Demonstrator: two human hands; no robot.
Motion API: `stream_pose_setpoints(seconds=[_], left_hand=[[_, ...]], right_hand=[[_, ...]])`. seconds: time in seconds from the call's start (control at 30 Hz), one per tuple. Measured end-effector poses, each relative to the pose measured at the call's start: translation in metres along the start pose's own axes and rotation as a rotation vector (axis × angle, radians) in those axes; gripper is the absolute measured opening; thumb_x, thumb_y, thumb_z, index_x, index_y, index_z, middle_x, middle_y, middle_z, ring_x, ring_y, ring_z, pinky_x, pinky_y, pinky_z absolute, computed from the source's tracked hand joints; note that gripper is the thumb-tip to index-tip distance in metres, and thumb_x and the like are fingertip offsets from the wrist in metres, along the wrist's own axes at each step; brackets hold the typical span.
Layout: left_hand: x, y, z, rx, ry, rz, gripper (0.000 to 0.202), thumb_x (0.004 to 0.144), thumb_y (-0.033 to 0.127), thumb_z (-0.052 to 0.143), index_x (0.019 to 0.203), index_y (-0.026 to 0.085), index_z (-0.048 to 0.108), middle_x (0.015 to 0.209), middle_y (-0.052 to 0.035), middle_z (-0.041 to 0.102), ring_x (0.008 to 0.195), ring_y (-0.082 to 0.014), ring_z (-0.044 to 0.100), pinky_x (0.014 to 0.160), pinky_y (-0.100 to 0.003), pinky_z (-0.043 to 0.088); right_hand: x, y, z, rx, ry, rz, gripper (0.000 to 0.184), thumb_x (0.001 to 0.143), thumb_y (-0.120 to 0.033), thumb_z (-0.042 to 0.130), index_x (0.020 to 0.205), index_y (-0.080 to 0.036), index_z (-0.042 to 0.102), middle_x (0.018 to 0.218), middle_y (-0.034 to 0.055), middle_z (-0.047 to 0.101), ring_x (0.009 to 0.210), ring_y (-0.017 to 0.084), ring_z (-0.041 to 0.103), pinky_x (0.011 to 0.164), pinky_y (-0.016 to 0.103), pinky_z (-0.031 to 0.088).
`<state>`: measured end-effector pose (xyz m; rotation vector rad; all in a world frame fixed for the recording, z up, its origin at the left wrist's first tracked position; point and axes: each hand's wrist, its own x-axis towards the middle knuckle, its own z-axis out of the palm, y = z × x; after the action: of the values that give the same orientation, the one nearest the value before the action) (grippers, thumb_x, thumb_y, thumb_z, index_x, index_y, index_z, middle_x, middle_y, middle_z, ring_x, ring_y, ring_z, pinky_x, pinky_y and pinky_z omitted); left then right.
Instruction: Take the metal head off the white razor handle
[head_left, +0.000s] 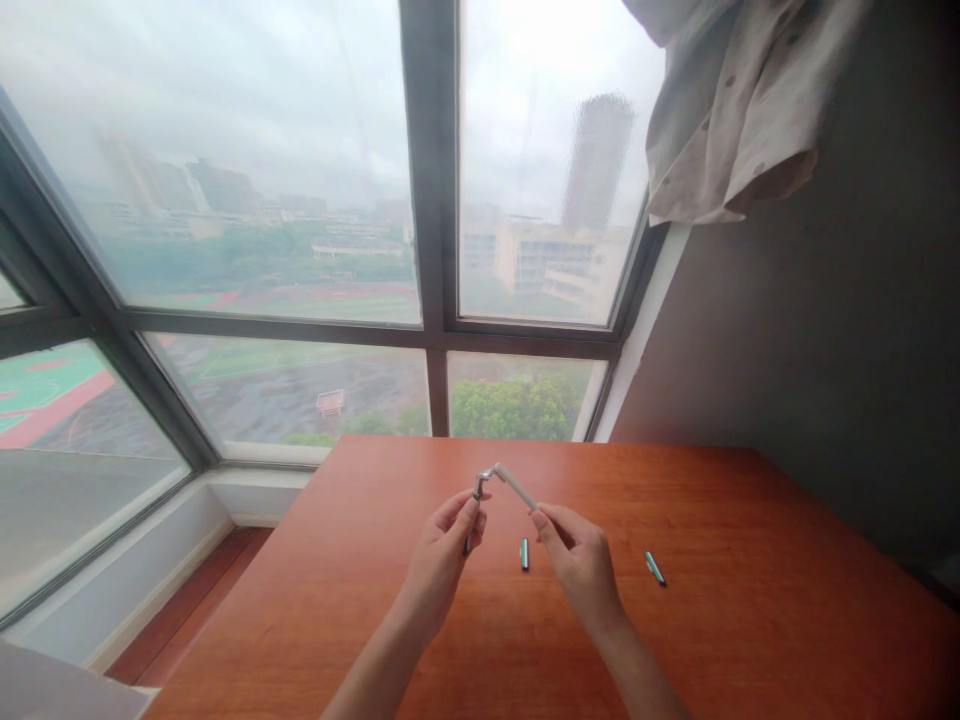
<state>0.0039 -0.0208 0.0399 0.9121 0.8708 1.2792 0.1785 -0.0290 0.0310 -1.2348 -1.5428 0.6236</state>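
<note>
My left hand (444, 545) is closed around the dark grip of a razor handle (478, 487), whose silver neck points up. Between the thumb and fingers of my right hand (577, 548) is a slim pale grey stick (517, 487) that slants up to the left. Its far end meets or nearly meets the silver neck above the table; whether they touch I cannot tell. Just left of my right hand, a small green and black razor cartridge (525, 554) lies on the table. Another razor cartridge (655, 568) lies farther right.
Both hands are over a reddish-brown wooden table (360, 610). Behind it stand large windows with dark frames (431, 250). A pale shirt (739, 110) hangs at the upper right, before a grey wall (810, 330). A low white ledge (262, 497) runs along the left.
</note>
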Motion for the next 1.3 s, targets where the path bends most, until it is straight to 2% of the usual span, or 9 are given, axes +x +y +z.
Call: stream_pose_setpoints(seconds=[0.13,0.3,0.43,0.57,0.7,1.0,1.1,1.3], left_hand=[[0.001,0.002,-0.006,0.112,0.001,0.034,0.034,0.081,0.040,0.061,0.108,0.019,0.066,0.067,0.0011,0.047,0.064,-0.0104,0.040,0.061,-0.021,0.033],[0.003,0.007,-0.014,0.298,0.039,0.095,0.035,0.082,0.042,0.058,0.107,0.020,0.068,0.072,-0.0010,0.052,0.069,-0.0136,0.043,0.065,-0.023,0.035],[0.002,0.014,-0.016,0.405,0.045,0.120,0.037,0.081,0.043,0.059,0.107,0.019,0.069,0.071,-0.0018,0.054,0.070,-0.0159,0.044,0.065,-0.024,0.037],[0.000,0.022,-0.015,0.452,0.049,0.144,0.034,0.078,0.041,0.061,0.101,0.018,0.071,0.066,-0.0009,0.054,0.066,-0.0155,0.045,0.061,-0.023,0.036],[-0.001,0.028,-0.013,0.487,0.067,0.176,0.031,0.075,0.041,0.064,0.093,0.018,0.074,0.068,-0.0022,0.060,0.067,-0.0164,0.050,0.062,-0.024,0.039],[0.002,0.031,-0.021,0.594,0.083,0.236,0.027,0.076,0.038,0.063,0.094,0.020,0.074,0.081,-0.0048,0.072,0.081,-0.0227,0.062,0.070,-0.027,0.048],[0.001,0.032,-0.021,0.611,0.071,0.235,0.026,0.077,0.037,0.062,0.094,0.020,0.074,0.085,-0.0056,0.073,0.084,-0.0241,0.064,0.072,-0.028,0.048],[0.002,0.032,-0.023,0.630,0.054,0.248,0.025,0.078,0.036,0.063,0.093,0.020,0.074,0.091,-0.0062,0.074,0.089,-0.0261,0.064,0.078,-0.030,0.049]], right_hand=[[0.000,-0.001,-0.001,0.011,-0.008,0.002,0.034,0.089,-0.040,0.049,0.080,-0.014,0.070,0.067,0.0035,0.061,0.061,0.015,0.055,0.055,0.022,0.040],[0.000,-0.005,-0.004,0.029,-0.081,-0.040,0.034,0.090,-0.039,0.048,0.087,-0.014,0.071,0.062,0.0012,0.057,0.057,0.013,0.051,0.053,0.021,0.037],[0.002,-0.004,-0.008,0.015,-0.085,-0.060,0.036,0.090,-0.039,0.047,0.078,-0.014,0.070,0.064,0.0021,0.059,0.058,0.013,0.052,0.053,0.021,0.037],[0.004,-0.002,-0.011,-0.056,-0.043,-0.071,0.036,0.090,-0.040,0.047,0.078,-0.014,0.070,0.062,0.0021,0.058,0.057,0.014,0.052,0.053,0.022,0.038],[0.005,-0.003,-0.013,-0.117,-0.032,-0.099,0.037,0.090,-0.040,0.045,0.081,-0.015,0.070,0.060,0.0020,0.057,0.056,0.014,0.052,0.053,0.022,0.038],[0.006,-0.007,-0.022,-0.171,-0.148,-0.193,0.038,0.092,-0.039,0.042,0.073,-0.016,0.067,0.058,0.0010,0.053,0.054,0.013,0.047,0.052,0.023,0.034],[0.007,-0.006,-0.024,-0.181,-0.151,-0.202,0.038,0.092,-0.038,0.042,0.071,-0.016,0.066,0.058,0.0008,0.052,0.054,0.013,0.046,0.052,0.023,0.033],[0.008,-0.004,-0.025,-0.212,-0.129,-0.218,0.034,0.092,-0.036,0.043,0.079,-0.017,0.068,0.059,0.0020,0.054,0.054,0.013,0.046,0.052,0.024,0.034]])
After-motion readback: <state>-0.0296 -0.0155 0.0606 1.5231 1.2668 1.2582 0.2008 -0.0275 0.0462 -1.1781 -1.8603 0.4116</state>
